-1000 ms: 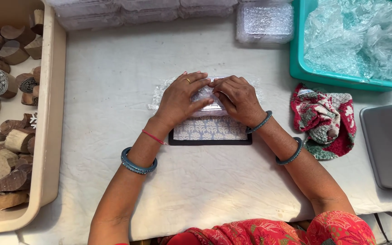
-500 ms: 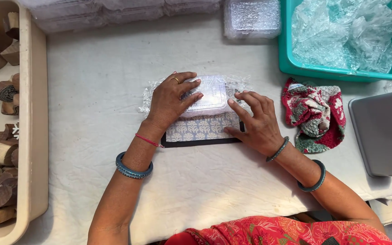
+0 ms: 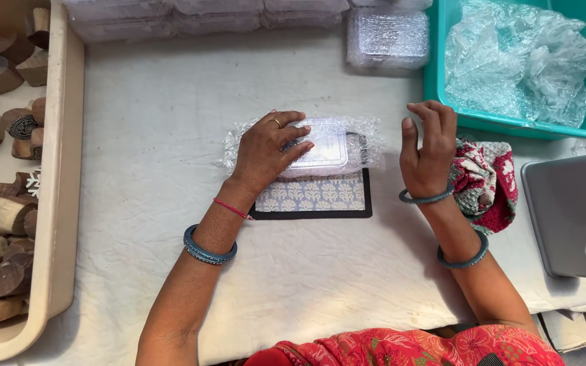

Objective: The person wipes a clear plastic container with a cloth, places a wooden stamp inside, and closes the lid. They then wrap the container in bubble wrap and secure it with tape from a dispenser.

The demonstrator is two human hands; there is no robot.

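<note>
Two hands part now: the left hand (image 3: 269, 152) presses flat on the clear box (image 3: 320, 146) at the surface's (image 3: 150, 135) centre, while the right hand (image 3: 428, 149) has lifted off toward three o'clock, fingers spread, leaving the bubble wrap (image 3: 367, 139) loose.

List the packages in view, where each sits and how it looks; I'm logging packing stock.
Bubble-wrapped clear box: table centre, under left hand, rectangular.
Wrapped packet: top centre, rectangular, clear.
Row of wrapped packets: top edge, clear.
Teal bin: top right, holds loose bubble wrap.
</note>
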